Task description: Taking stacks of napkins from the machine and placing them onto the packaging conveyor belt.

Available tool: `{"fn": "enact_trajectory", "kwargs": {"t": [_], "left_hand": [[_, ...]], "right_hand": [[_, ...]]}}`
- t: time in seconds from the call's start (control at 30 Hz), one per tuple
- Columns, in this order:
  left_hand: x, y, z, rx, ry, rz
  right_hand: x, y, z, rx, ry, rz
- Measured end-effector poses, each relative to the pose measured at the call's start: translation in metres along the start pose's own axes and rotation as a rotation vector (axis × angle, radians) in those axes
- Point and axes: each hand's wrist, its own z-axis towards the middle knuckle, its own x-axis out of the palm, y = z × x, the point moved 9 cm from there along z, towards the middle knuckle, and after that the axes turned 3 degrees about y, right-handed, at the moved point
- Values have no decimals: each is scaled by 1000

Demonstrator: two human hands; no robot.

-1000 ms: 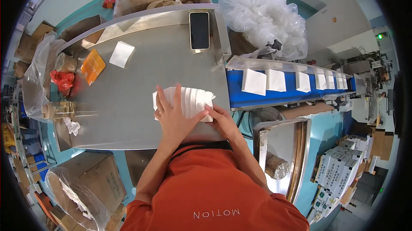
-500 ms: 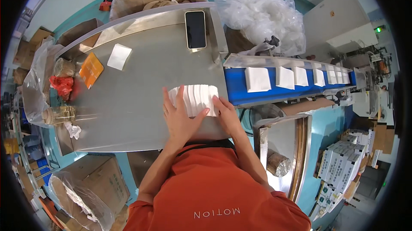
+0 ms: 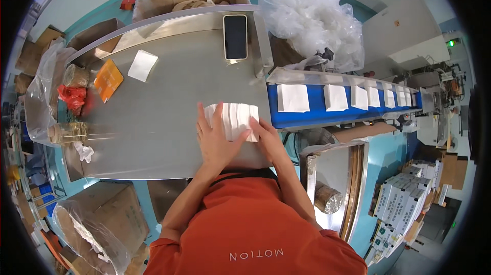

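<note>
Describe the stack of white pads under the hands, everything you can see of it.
The stack of white pads is a short fanned row of thin, soft-looking squares, overlapping like shingles. It lies flat on the steel table, close to the start of the blue belt. The left hand rests on its near left part; the right hand touches its right corner.

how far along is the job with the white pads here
Done: a row of white pads lies spaced along the blue belt. In hand: the left hand and right hand press a fanned stack of pads on the steel table. Left: that stack and one loose pad.
</note>
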Motion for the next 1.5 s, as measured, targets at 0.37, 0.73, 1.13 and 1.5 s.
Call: {"fn": "enact_trajectory", "kwargs": {"t": [0.37,0.73,1.13,1.5], "left_hand": [[7,9,1,87,31,-195],[-1,17,3,-24,3,25],[13,18,3,-30,118,-350],[24,16,1,4,148,-279]], "right_hand": [[-20,-7,4,-42,-132,-143],[14,-41,10,273,174,329],[11,38,-6,-364,-170,-471],[14,25,0,-115,-154,-476]]}}
